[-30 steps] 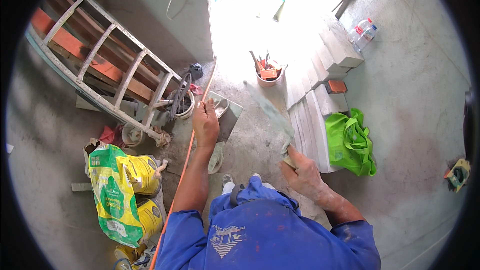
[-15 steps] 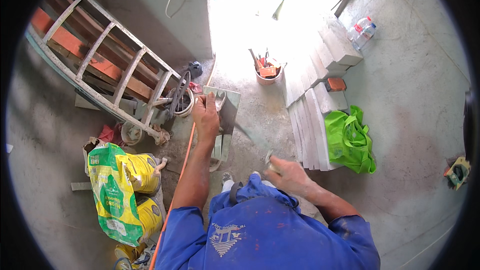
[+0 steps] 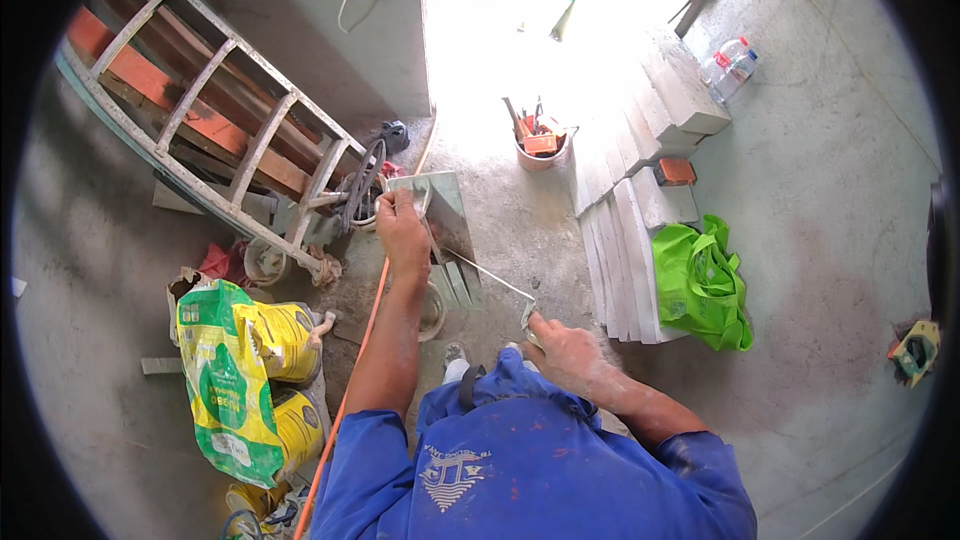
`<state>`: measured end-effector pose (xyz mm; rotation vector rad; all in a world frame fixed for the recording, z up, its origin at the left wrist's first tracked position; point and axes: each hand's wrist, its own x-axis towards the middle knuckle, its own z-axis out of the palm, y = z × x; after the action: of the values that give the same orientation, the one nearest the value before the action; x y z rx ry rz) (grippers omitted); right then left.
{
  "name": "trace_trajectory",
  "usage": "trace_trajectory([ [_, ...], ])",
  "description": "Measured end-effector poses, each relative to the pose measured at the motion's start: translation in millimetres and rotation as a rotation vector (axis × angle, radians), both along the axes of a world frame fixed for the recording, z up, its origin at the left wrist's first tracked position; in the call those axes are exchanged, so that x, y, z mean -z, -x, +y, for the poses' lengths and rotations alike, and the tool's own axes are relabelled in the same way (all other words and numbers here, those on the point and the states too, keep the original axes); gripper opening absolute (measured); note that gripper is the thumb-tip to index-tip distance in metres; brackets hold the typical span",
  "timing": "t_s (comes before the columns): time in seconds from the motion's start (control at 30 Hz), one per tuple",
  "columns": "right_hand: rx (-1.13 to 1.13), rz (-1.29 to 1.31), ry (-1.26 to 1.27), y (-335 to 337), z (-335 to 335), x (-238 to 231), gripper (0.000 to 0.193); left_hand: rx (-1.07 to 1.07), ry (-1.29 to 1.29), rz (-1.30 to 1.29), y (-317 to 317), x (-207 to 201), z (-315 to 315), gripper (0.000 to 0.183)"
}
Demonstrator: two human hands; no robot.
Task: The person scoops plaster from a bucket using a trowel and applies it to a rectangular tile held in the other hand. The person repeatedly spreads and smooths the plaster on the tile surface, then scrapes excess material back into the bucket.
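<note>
My left hand (image 3: pixel 403 237) is closed on the upper left edge of a flat grey rectangular board (image 3: pixel 452 225), which is held tilted above the floor. A pale curved bar beside my fingers looks like part of it. My right hand (image 3: pixel 568 348), lower and to the right, grips the handle of a trowel (image 3: pixel 492 274). The trowel's blade shows edge-on as a thin pale line, pointing up and left toward the board's lower part. Its tip appears close to the board; whether they touch I cannot tell. Behind the board, a bucket rim (image 3: pixel 434 312) is partly hidden.
On the left a metal ladder (image 3: pixel 250 152) leans over timber, with yellow-green sacks (image 3: pixel 232 380) below. An orange hose (image 3: pixel 372 318) runs along my left arm. Ahead stands a tool bucket (image 3: pixel 534 162); stacked white blocks (image 3: pixel 632 265) and a green bag (image 3: pixel 700 285) are to the right.
The trowel has turned from a blurred, flatter view to edge-on. My right hand has shifted slightly left. My left hand and the board have moved a little left, and the board's tilt differs.
</note>
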<state>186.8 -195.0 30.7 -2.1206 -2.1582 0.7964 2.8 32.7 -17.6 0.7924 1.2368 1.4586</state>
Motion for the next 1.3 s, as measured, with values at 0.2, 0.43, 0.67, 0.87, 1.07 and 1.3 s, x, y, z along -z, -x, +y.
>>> trace_trajectory([
  [0.2,0.019,0.042,-0.009,4,17,-23,0.045,0.054,-0.158,0.038,-3,-14,-10,0.019],
  [0.43,-0.135,-0.003,0.106,-10,36,-47,0.040,0.083,-0.308,0.088,2,7,-9,0.014],
  [0.67,-0.077,-0.106,0.084,12,63,-30,0.038,0.087,-0.311,0.084,-20,-8,-16,0.011],
  [0.87,-0.114,-0.044,0.108,-12,39,-53,0.037,-0.036,-0.316,-0.052,32,-13,13,0.013],
  [1.07,-0.046,0.120,-0.072,-13,13,-73,0.038,-0.055,-0.419,-0.056,37,-49,19,0.014],
  [1.3,-0.046,0.024,-0.071,6,55,-66,0.041,0.182,-0.477,-0.030,-10,-60,-4,0.007],
])
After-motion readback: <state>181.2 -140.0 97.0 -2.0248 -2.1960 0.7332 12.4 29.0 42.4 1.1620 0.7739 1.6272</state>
